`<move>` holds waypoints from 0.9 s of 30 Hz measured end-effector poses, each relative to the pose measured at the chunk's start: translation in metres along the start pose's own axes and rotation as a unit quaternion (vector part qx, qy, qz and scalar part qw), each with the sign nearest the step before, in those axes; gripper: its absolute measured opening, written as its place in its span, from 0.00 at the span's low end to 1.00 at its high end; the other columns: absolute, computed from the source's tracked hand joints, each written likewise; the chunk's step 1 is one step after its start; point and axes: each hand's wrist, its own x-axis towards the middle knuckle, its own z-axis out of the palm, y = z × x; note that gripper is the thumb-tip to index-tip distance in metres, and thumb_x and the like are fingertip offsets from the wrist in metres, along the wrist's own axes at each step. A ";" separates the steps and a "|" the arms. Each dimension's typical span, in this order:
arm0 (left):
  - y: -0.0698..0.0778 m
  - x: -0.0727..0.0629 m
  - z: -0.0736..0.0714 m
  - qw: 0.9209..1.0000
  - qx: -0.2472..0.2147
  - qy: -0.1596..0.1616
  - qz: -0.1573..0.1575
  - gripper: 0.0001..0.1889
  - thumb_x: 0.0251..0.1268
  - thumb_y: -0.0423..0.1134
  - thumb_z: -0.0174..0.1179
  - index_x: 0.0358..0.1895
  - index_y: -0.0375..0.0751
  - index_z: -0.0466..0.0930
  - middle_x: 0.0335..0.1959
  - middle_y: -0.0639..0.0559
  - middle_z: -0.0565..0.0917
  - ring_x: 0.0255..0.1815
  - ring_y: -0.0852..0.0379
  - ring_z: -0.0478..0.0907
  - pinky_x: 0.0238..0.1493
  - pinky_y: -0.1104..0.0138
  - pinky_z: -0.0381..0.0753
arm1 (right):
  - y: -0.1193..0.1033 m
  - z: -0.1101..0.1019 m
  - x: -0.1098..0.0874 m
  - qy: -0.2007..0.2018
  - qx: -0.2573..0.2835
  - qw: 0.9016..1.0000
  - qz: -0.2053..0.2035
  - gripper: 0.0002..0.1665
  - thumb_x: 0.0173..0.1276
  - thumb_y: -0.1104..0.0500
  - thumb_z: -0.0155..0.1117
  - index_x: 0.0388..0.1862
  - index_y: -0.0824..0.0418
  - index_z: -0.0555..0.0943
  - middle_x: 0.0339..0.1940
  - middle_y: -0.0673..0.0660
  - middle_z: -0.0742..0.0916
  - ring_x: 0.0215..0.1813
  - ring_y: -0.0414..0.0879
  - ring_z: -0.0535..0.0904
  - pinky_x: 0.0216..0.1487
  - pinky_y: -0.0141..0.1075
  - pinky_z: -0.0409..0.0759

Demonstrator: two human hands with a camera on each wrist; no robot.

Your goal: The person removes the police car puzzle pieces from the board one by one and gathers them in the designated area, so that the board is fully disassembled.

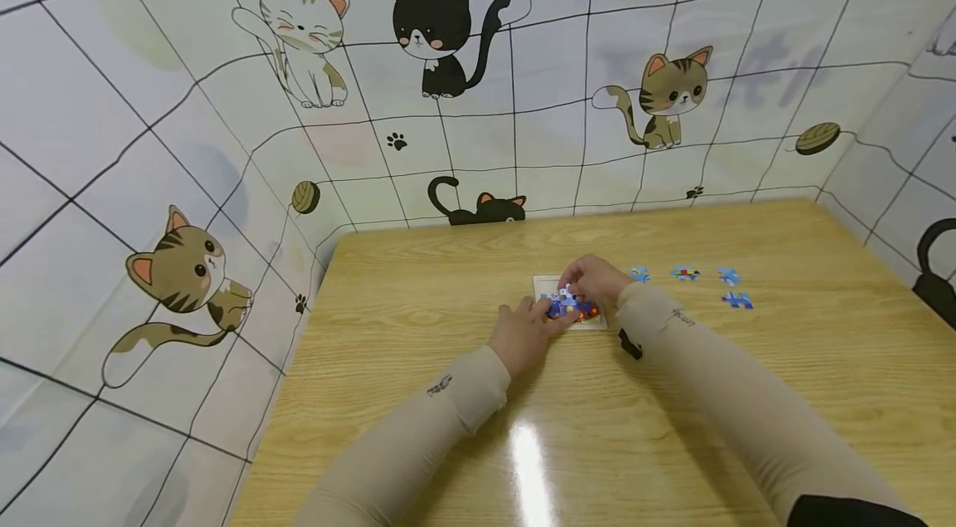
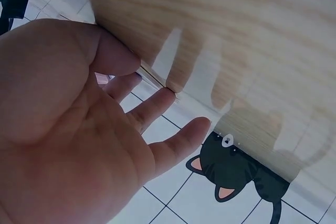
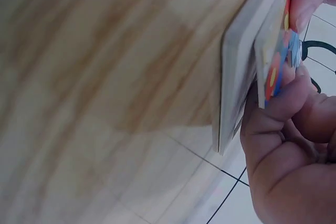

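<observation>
Head view: the left hand (image 1: 520,336) lies spread at eight o'clock of the puzzle (image 1: 586,314) on the tabletop (image 1: 411,303); the right hand (image 1: 595,280), at two, pinches a piece (image 1: 565,293). Left wrist: fingers (image 2: 181,142) parted. Right wrist: fitting, I'd judge, calling for lined-up edges.

Table (image 1: 418,286), wood-grained, glossy, bearing a bright reflection. Wall covering (image 1: 553,145), pale, dark grid lines, printed with: white striped cat (image 1: 302,29), eyes closed; black-and-white cat (image 1: 431,17), beside it; brown tabby (image 1: 187,257), left wall; second tabby (image 1: 675,87), back wall; paw print (image 1: 397,141).
</observation>
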 end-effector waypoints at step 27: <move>-0.001 0.006 0.010 1.000 -0.013 -0.007 0.007 0.34 0.84 0.46 0.41 0.81 0.77 0.35 0.78 0.53 0.60 0.69 0.50 0.66 0.56 0.50 0.79 | -0.004 0.006 -0.002 0.007 -0.086 0.996 -0.036 0.03 0.71 0.71 0.63 0.38 0.65 0.81 0.36 0.59 0.83 0.35 0.48 0.76 0.35 0.35 0.76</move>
